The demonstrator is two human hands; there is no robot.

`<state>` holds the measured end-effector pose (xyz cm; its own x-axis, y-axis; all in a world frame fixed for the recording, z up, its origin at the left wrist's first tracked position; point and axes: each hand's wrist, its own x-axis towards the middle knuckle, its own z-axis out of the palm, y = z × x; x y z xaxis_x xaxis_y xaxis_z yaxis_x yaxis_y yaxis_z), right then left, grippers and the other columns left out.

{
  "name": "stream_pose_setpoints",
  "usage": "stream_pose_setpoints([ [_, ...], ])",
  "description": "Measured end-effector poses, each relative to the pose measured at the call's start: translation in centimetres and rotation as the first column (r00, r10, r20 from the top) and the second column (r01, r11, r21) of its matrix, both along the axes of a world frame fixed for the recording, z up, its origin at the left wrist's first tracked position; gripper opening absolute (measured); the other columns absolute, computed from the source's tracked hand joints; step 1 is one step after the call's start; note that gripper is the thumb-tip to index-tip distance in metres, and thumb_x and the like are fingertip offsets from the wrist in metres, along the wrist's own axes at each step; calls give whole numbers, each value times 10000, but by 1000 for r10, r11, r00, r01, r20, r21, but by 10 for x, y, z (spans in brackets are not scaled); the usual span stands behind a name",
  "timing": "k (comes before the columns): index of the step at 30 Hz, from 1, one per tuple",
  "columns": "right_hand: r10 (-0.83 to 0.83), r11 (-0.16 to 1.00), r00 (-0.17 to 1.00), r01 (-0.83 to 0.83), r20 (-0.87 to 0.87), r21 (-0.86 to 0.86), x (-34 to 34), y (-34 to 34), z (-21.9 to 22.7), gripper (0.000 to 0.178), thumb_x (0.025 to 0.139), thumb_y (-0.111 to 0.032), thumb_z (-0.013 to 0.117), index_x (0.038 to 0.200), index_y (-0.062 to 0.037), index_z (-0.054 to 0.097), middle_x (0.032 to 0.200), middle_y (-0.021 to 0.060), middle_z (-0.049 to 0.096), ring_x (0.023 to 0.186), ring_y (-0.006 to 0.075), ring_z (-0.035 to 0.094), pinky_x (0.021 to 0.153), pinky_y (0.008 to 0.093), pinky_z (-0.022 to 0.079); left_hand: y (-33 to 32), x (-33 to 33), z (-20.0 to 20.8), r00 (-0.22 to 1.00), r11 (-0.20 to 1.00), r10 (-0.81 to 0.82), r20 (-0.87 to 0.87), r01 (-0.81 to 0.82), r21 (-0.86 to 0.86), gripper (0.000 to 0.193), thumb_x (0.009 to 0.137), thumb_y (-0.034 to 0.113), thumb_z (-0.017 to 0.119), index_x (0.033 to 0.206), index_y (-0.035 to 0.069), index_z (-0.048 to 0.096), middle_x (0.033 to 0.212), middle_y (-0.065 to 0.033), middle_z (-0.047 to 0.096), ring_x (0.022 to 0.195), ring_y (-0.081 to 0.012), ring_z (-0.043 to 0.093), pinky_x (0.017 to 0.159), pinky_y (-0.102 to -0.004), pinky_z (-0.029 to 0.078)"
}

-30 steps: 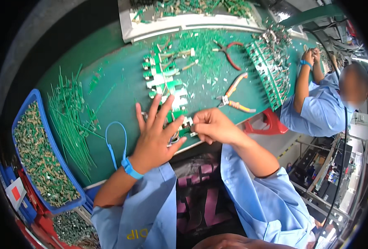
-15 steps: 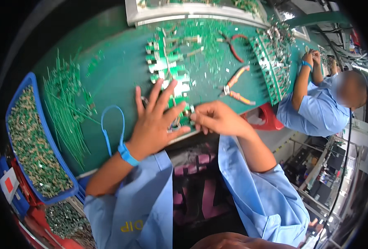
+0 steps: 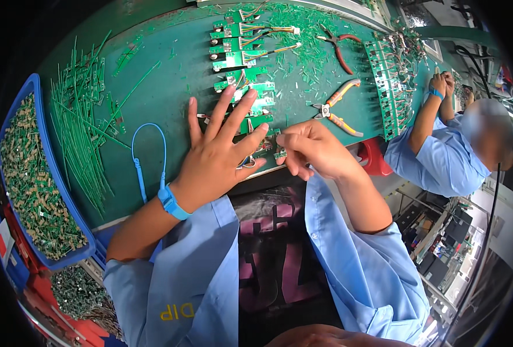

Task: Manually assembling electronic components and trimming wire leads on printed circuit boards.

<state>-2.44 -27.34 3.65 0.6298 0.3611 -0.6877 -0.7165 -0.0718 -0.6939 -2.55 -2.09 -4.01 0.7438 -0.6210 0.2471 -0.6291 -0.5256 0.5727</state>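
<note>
A long green circuit-board panel (image 3: 227,61) lies on the green mat, running away from me, with several small wired sections side by side. My left hand (image 3: 213,150) rests over its near part, palm down with fingers spread wide. At the near end, the curled fingers of my right hand (image 3: 317,149) pinch a small green circuit board (image 3: 279,154) by its edge. The right fingertips partly hide this board, and I cannot tell whether it is still joined to the panel. A blue wrist strap (image 3: 172,202) circles my left wrist.
Orange-handled pliers (image 3: 344,89) and red-handled cutters (image 3: 342,56) lie to the right among green scraps. Beyond them stands another wired board panel (image 3: 384,92). Thin green strips (image 3: 83,139) are heaped left, beside a blue bin (image 3: 38,104) of small boards. A co-worker's sleeve (image 3: 424,156) shows right.
The view has shifted slightly. My right hand has turned a little, and the small board at its fingertips shows more plainly. My left hand keeps its spread pose on the panel.
</note>
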Motion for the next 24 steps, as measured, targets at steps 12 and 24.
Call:
stream_pose_setpoints([
  [12,120,988,806,-39,579,-151,-38,-4,-23,79,1039,-19,695,985,9,746,791,84,732,604,172,594,581,272,464,9,3,33,998,998,-5,63,9,-59,617,935,481,796,1462,183,677,1725,-112,512,1645,-397,379,1267,-803,151],
  [24,268,944,489,39,830,-328,-18,1,2,91,990,15,713,1073,38,742,843,114,714,654,282,582,634,374,484,-12,37,49,993,980,-63,-99,43,-196,305,959,263,785,1218,105,748,1188,-30,729,1089,-239,631,1053,-422,403],
])
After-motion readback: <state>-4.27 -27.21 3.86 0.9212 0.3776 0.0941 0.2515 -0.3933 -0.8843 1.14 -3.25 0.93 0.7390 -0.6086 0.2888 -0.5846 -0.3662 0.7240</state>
